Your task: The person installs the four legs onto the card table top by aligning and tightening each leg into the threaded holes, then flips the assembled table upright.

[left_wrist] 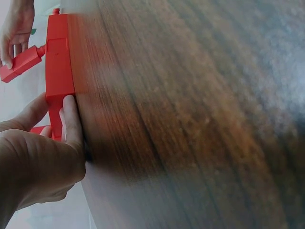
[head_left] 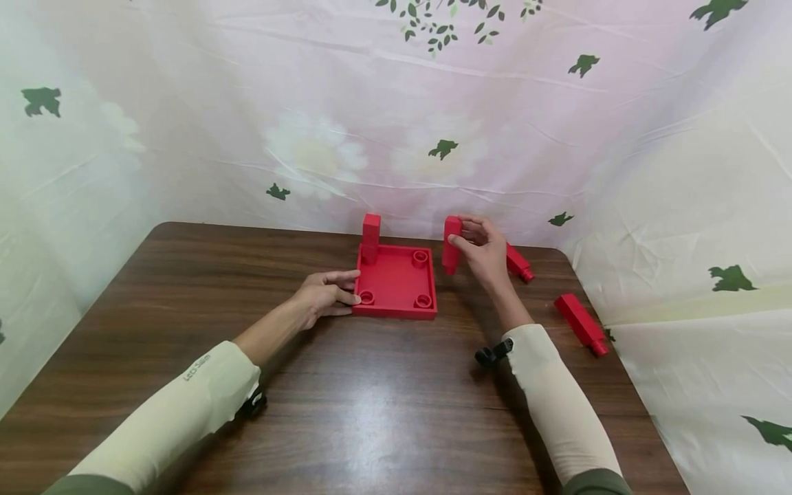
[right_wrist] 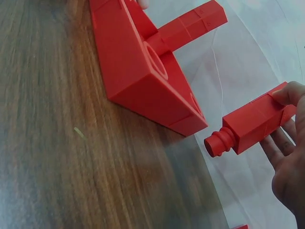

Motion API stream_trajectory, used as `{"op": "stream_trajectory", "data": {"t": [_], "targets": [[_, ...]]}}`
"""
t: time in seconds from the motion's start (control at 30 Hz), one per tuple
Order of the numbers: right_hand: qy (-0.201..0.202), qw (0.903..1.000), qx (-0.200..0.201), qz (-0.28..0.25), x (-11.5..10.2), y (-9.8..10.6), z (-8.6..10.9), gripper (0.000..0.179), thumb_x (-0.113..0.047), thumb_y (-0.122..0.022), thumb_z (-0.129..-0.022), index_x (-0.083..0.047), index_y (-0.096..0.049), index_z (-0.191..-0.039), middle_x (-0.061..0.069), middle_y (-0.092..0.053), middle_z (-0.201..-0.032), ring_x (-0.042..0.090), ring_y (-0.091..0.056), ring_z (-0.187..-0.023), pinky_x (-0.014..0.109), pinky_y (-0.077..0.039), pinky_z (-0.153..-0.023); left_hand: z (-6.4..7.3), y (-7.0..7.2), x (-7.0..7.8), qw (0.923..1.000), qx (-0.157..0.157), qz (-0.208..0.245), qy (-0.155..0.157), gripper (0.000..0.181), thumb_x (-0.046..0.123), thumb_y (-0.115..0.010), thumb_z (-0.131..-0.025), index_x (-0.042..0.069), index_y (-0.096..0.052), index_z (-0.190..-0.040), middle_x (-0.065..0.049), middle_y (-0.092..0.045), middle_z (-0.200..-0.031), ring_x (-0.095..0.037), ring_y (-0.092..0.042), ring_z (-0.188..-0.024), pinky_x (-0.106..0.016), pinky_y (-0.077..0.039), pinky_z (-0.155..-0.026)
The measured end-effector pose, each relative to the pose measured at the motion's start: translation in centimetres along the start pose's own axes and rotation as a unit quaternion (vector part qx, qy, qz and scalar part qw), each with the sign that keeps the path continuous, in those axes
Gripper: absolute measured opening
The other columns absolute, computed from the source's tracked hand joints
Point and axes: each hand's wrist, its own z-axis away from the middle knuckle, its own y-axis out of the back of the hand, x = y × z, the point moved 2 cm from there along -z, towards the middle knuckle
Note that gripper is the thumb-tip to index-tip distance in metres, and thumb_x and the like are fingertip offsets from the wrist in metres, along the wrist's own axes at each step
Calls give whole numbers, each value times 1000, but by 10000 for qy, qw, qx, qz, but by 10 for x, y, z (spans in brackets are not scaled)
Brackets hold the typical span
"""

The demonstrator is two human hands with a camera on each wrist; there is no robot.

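Observation:
A square red base (head_left: 396, 280) with a raised rim lies on the table, open side up. One red leg (head_left: 371, 237) stands upright in its far left corner; round sockets show in the other three corners. My left hand (head_left: 322, 295) grips the base's left edge, with thumb and fingers around the near left corner. To the right of the base, my right hand (head_left: 485, 251) pinches a second red leg (right_wrist: 257, 119) by its upper part. That leg is held above the table, its ridged round peg (right_wrist: 219, 143) pointing down.
Two more red legs lie on the table to the right: one (head_left: 518, 263) behind my right hand, the other (head_left: 581, 323) by the table's right edge. A patterned cloth (head_left: 383, 137) hangs close behind the wooden table (head_left: 371, 412).

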Motion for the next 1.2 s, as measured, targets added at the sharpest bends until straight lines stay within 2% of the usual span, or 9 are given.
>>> {"op": "stream_trajectory", "data": {"t": [0.37, 0.6, 0.87, 1.2], "targets": [[101, 9994, 226, -222, -5, -7, -7, 45, -16, -87, -100, -9, -74, -143, 18, -78, -136, 9, -76, -109, 16, -63, -93, 0, 0, 0, 10000, 23, 31, -10, 75, -6, -82, -94, 17, -63, -163, -18, -65, -153, -10, -77, -94, -38, -71, -96], [104, 9976, 296, -619, -5, -16, -9, 46, -10, -88, -99, -6, -73, -142, 13, -79, -132, 11, -78, -110, 17, -65, -94, -3, 2, -2, 10000, 1, 38, 16, 74, -5, -83, -95, 17, -64, -162, -19, -65, -156, -10, -78, -95, -38, -71, -96], [230, 9950, 168, -960, -6, -27, -9, 47, -4, -86, -99, 0, -68, -142, 9, -77, -129, 17, -78, -112, 20, -66, -97, -3, 3, -1, 9999, -27, 65, 84, 74, -5, -83, -95, 17, -63, -163, -19, -66, -155, -12, -79, -93, -38, -71, -96], [200, 9946, -17, -1018, -7, -37, -11, 47, 0, -83, -100, 0, -66, -144, 19, -74, -139, 17, -76, -116, 20, -66, -98, -3, 3, 0, 9999, -58, 76, 90, 75, -6, -83, -95, 17, -63, -163, -20, -65, -157, -12, -79, -94, -38, -71, -95]]}}
